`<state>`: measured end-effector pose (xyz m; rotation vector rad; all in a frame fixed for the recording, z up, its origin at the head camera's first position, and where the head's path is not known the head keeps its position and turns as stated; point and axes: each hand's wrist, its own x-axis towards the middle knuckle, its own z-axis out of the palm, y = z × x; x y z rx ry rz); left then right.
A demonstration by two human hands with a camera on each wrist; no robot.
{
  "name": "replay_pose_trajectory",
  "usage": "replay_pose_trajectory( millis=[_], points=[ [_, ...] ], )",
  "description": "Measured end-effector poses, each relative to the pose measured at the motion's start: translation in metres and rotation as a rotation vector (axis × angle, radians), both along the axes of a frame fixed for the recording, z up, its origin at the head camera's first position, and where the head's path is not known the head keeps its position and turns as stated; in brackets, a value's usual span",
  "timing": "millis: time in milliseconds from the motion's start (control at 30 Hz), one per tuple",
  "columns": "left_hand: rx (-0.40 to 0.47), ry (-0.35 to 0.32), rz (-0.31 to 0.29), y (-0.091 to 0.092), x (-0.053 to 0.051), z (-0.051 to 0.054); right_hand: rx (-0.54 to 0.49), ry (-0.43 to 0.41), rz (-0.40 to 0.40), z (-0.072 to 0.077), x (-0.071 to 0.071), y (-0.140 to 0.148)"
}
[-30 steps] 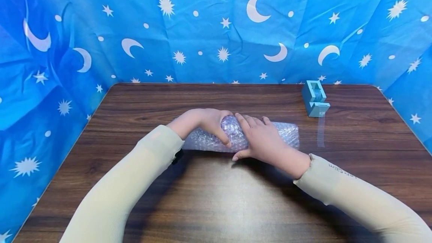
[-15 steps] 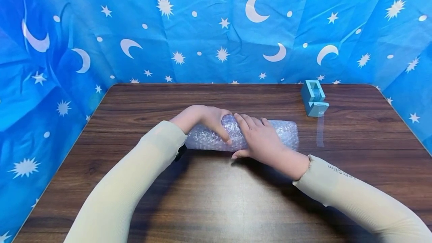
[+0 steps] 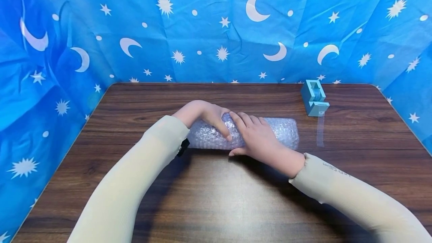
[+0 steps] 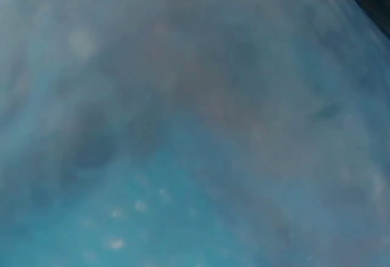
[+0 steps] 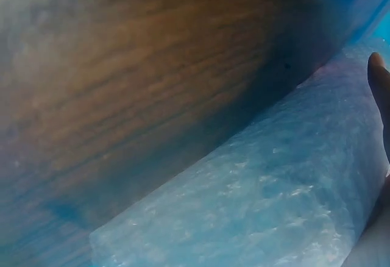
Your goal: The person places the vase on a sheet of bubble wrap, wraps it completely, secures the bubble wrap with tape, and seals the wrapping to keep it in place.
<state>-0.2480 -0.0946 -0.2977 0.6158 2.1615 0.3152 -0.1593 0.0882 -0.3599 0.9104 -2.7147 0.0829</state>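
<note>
On the dark wood-grain worktop [image 3: 236, 198], a bubble-wrap roll [image 3: 286, 130] lies lengthwise, roughly parallel to the far edge and closer to it than to the near edge, about midway between the left and right edges. The left hand [image 3: 210, 117] grips its left part from above, thumb bent down over the wrap; its other fingers are mostly hidden behind the roll. The right hand [image 3: 259, 136] holds it just beside, fingers lying close together over the top and thumb spread away along the near side. Pale sleeves [image 3: 131, 175] cover both forearms. Near the far edge, toward the far right corner, stands a turquoise tape dispenser [image 3: 314, 100], a clear tape strip [image 3: 320, 134] extending from it toward the near edge. A blue curtain [image 3: 209, 29] with white moons and stars rises beyond the far edge. The left wrist view is too blurred to read.
</note>
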Motion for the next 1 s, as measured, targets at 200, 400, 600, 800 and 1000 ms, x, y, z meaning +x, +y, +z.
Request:
replay_pose_trajectory(
  millis=[200, 400, 600, 800, 1000],
  points=[
    [0.013, 0.018, 0.015, -0.002, 0.001, -0.002, 0.044, 0.048, 0.014, -0.003, -0.004, -0.002],
    [0.002, 0.058, 0.047, -0.002, 0.006, -0.004, 0.061, 0.079, 0.043, -0.005, -0.008, -0.001],
    [-0.013, 0.117, 0.059, -0.002, 0.013, -0.004, 0.061, 0.078, 0.075, -0.003, -0.008, 0.001],
    [0.003, 0.160, 0.073, -0.005, 0.018, -0.006, 0.064, 0.071, 0.095, 0.001, -0.008, 0.000],
    [-0.009, 0.223, 0.081, -0.008, 0.022, -0.007, 0.080, 0.066, 0.095, 0.002, -0.009, -0.001]
  ],
)
